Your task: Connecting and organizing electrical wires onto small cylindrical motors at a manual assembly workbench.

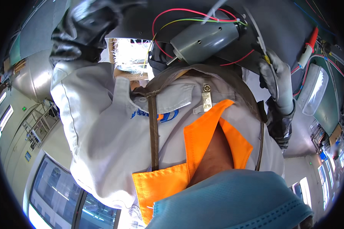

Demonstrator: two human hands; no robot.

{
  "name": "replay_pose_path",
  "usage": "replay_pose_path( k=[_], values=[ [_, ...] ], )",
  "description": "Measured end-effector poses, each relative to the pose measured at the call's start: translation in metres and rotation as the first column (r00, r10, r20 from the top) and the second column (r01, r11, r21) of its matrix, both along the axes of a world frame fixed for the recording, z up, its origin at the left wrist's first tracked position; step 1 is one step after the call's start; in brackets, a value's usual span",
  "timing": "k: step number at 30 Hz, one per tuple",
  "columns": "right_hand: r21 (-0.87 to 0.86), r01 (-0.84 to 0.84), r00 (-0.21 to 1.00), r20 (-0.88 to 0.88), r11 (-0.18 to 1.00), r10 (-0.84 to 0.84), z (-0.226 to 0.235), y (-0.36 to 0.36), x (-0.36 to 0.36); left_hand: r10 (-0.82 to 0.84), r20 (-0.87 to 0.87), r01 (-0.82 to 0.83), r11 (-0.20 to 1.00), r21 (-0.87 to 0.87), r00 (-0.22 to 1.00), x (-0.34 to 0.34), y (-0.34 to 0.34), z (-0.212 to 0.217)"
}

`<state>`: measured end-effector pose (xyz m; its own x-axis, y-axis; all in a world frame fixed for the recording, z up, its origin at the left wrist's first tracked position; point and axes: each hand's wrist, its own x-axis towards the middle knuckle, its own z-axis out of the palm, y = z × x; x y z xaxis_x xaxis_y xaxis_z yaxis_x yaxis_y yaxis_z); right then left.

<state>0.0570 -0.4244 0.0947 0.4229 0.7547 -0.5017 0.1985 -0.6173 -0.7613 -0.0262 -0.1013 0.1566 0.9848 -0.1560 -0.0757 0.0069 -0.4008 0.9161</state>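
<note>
My right hand [278,76], in a pale glove with dark fingertips, is closed round a thin pale strip [259,36] that looks like a cable tie. A yellow-green band shows where the strip meets the fingers. My left forearm in a shiny black sleeve [84,28] reaches past the upper edge, and the hand itself is out of the picture. Between the arms, a dark grey cylindrical motor [205,41] lies tilted, its shaft toward me. Red and yellow-green wires [187,10] loop from its far end, where a blurred white strip [214,10] crosses them.
Under the motor is a dark grey surface [283,19]. Right of my right hand are a red-and-white connector [306,51], a clear-white oblong case [313,89] and loose wires. A wooden-edged box of white shreds [132,55] shows beyond my brown apron [218,70].
</note>
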Motion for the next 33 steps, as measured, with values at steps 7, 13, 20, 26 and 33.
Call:
replay_pose_path(
  k=[7,13,20,26,33],
  values=[
    [0.128,-0.052,0.997,0.070,0.990,0.043,-0.018,-0.021,-0.006,-0.241,0.253,0.057,0.819,0.571,0.937,-0.078,0.009,-0.026],
    [0.229,-0.325,0.783,0.609,0.918,0.126,-0.027,0.010,-0.016,-0.070,0.386,-0.125,0.880,0.457,0.920,-0.078,-0.024,-0.101],
    [0.249,-0.304,0.744,0.665,0.920,0.066,-0.035,0.007,-0.027,0.132,-0.440,-0.263,0.932,-0.249,0.888,-0.076,-0.027,-0.062],
    [0.235,-0.288,0.648,0.762,0.928,0.008,-0.040,0.013,-0.023,0.014,-0.392,-0.233,0.824,-0.517,0.920,-0.080,-0.026,-0.074],
    [0.325,-0.218,0.645,0.756,0.920,-0.114,-0.051,0.001,-0.022,0.110,-0.406,-0.340,0.759,-0.555,0.907,-0.079,-0.028,-0.066]
  ],
)
